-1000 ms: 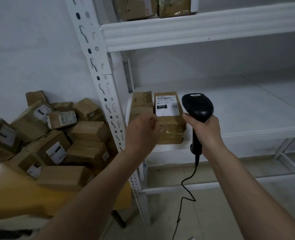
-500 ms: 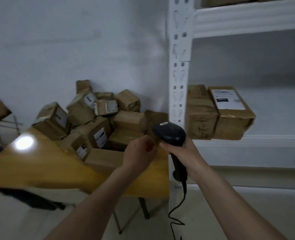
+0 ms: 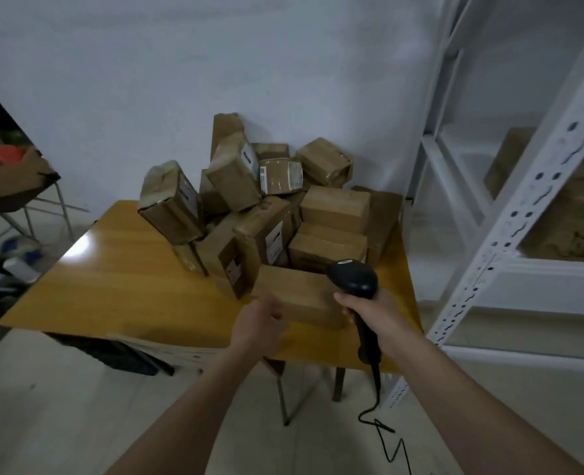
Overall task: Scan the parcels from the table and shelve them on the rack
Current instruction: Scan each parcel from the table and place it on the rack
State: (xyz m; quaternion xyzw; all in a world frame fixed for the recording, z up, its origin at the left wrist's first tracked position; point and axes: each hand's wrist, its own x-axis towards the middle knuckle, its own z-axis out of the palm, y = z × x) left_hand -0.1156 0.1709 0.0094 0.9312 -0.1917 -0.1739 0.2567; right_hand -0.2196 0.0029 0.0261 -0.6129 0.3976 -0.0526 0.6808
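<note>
— What are the hands doing?
— The right hand (image 3: 372,311) grips a black scanner (image 3: 355,279); the left hand (image 3: 261,320), fingers loosely curled, holds nothing, just before the nearest box (image 3: 297,296).
— And the parcels (image 3: 266,207)?
— Brown taped cartons, some with white labels, heaped toward the table's (image 3: 112,286) far right corner, beside the white rack (image 3: 509,234).

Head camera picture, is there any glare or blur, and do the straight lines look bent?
Head view: a bright glare patch on the table near its left edge; the rack posts lean and bow from wide-angle distortion; parcel labels are too soft to read.
</note>
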